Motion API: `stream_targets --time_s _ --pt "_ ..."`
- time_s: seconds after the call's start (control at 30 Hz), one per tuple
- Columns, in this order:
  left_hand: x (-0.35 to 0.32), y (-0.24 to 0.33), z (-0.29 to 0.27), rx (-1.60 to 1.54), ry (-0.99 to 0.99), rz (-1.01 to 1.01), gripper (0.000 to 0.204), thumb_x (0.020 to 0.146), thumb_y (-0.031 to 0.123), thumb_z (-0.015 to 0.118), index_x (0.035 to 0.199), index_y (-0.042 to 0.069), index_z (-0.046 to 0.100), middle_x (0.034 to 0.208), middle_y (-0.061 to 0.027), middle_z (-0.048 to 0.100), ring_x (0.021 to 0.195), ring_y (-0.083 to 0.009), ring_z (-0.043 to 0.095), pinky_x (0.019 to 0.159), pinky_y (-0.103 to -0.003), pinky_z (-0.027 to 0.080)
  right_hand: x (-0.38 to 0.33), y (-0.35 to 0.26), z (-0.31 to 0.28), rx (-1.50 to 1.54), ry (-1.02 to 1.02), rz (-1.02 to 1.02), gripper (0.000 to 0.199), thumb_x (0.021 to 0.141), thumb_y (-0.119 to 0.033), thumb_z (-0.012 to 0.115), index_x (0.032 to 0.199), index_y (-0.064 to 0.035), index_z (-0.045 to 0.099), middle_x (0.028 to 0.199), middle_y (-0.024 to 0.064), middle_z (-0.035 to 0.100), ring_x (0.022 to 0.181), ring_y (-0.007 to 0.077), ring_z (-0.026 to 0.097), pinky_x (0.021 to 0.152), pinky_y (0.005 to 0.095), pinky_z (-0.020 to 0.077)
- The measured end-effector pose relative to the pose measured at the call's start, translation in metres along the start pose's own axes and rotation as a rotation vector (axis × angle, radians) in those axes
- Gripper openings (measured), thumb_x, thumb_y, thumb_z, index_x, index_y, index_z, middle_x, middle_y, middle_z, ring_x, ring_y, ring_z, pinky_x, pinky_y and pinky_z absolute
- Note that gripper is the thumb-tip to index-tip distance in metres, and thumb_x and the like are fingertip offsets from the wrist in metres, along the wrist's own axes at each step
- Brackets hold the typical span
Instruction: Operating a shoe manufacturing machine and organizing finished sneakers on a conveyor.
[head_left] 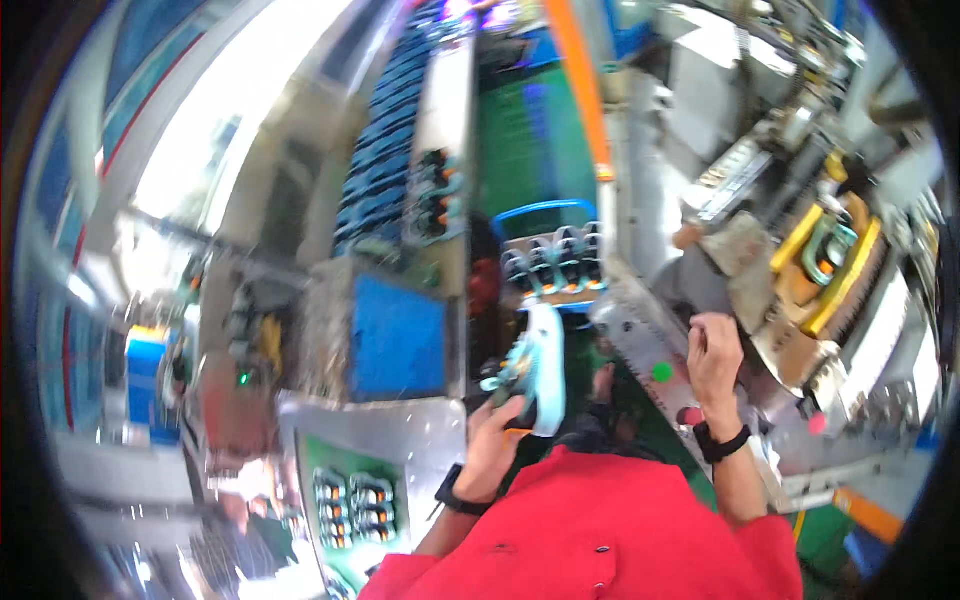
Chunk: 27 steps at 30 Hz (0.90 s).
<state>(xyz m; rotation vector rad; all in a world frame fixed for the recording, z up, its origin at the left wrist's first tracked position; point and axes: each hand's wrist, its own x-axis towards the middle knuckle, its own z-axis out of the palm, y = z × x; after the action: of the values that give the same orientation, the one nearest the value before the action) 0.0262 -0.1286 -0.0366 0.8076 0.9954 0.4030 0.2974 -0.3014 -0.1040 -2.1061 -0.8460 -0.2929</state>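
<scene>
My left hand [487,447] is shut on a sneaker [535,365] with a pale blue sole and a dark upper with orange bits. The shoe points away from me, tilted on its side so that the sole faces right. Over on the right, my right hand [714,357] hovers above a grey machine panel [640,335], its fingers curled together and nothing visible in them. Close by on that panel are a green button [662,372] and a red button [691,416]. Motion blur hides finer details.
A rack [552,262] with several shoes stands ahead. To its left runs a conveyor [385,150] lined with dark blue pieces, beside a blue panel [398,338]. A machine at right holds a shoe [829,250] between yellow bars. More shoes [372,505] lie on a green surface at lower left.
</scene>
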Motion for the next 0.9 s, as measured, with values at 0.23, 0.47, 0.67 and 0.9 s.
stream_targets --time_s 0.23,0.47,0.67,0.9 --pt "-0.050 -0.024 -0.034 0.064 0.018 0.071 0.037 0.090 0.011 0.063 0.120 -0.008 0.054 0.114 -0.0114 0.063 0.103 -0.0187 0.063 0.089 -0.032 0.051 -0.088 0.085 0.120 -0.105 -0.321 -0.049 0.009 0.084 -0.010 0.057 0.091 -0.0043 0.060 0.095 0.0163 0.059 0.097 0.0353 0.056 0.087 0.0443 0.0456" --pt "-0.073 -0.044 -0.106 -0.272 0.310 0.011 0.030 0.089 0.013 0.065 0.111 -0.005 0.057 0.102 -0.0082 0.063 0.089 -0.0166 0.064 0.080 -0.031 0.051 -0.087 0.097 0.127 -0.083 -0.305 -0.105 0.011 0.086 -0.007 0.055 0.095 -0.0028 0.060 0.094 0.0172 0.057 0.094 0.0356 0.054 0.084 0.0436 0.0437" --pt "-0.099 -0.050 -0.181 -0.453 0.507 0.032 0.021 0.087 0.012 0.067 0.101 -0.002 0.060 0.092 -0.0095 0.064 0.082 -0.0190 0.064 0.071 -0.033 0.054 0.013 -0.030 0.124 0.076 -0.254 -0.126 0.016 0.087 -0.008 0.059 0.102 -0.0023 0.062 0.089 0.0129 0.059 0.080 0.0274 0.057 0.074 0.0363 0.0461" --pt "-0.072 -0.078 -0.347 -0.533 0.799 0.061 0.022 0.085 0.014 0.069 0.098 -0.002 0.064 0.094 -0.0118 0.066 0.080 -0.0256 0.066 0.069 -0.040 0.057 0.122 -0.345 0.165 0.491 -0.278 -0.678 0.013 0.089 -0.003 0.061 0.102 -0.0028 0.062 0.092 0.0060 0.061 0.077 0.0124 0.058 0.065 0.0267 0.0462"
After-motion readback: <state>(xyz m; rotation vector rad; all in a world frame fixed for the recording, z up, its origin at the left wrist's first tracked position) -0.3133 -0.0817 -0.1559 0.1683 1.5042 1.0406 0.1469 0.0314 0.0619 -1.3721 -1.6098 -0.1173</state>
